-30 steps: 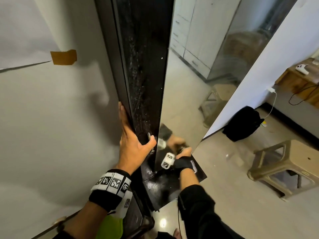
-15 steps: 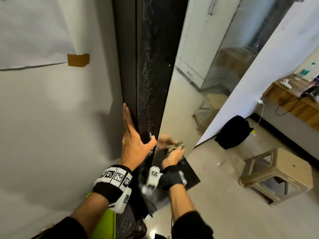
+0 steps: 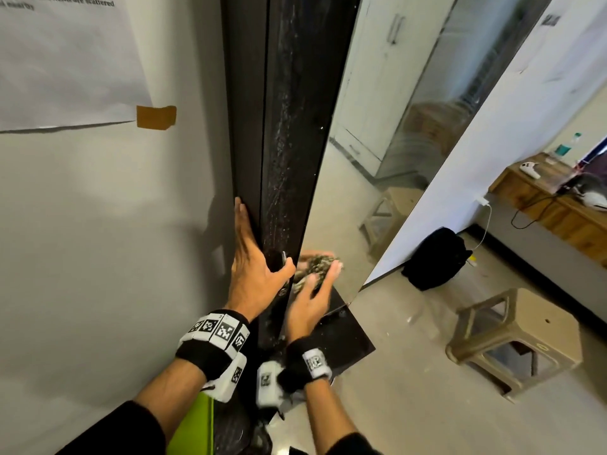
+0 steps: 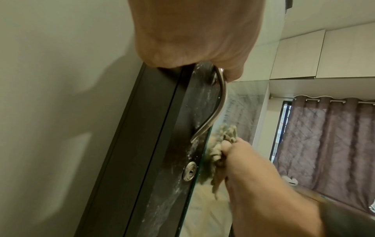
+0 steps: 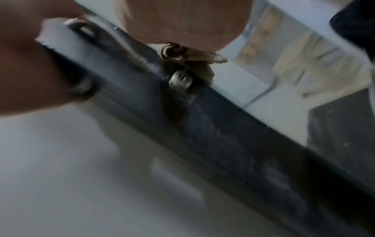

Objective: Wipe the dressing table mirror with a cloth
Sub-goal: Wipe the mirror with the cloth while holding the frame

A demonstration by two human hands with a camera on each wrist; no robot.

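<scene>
The tall mirror (image 3: 377, 159) sits in a dusty black door frame (image 3: 289, 142) against the wall. My left hand (image 3: 253, 274) grips the frame's left edge, fingers straight up along its side and thumb hooked over the metal handle (image 4: 220, 104). My right hand (image 3: 312, 300) holds a bunched, patterned cloth (image 3: 315, 267) and presses it onto the glass low down, right beside the frame. In the left wrist view the cloth (image 4: 225, 136) sits just past the round keyhole lock (image 4: 189, 170). The right wrist view is blurred; the lock (image 5: 180, 79) shows there.
A beige plastic stool (image 3: 515, 336) stands on the floor at the right, and a black bag (image 3: 437, 257) leans on the wall behind it. A wooden desk (image 3: 555, 205) with cables is further right. A taped paper sheet (image 3: 65, 60) hangs on the left wall.
My right hand has moved up the glass with the cloth, from near the mirror's bottom corner to level with the handle. My left hand has kept its hold on the frame.
</scene>
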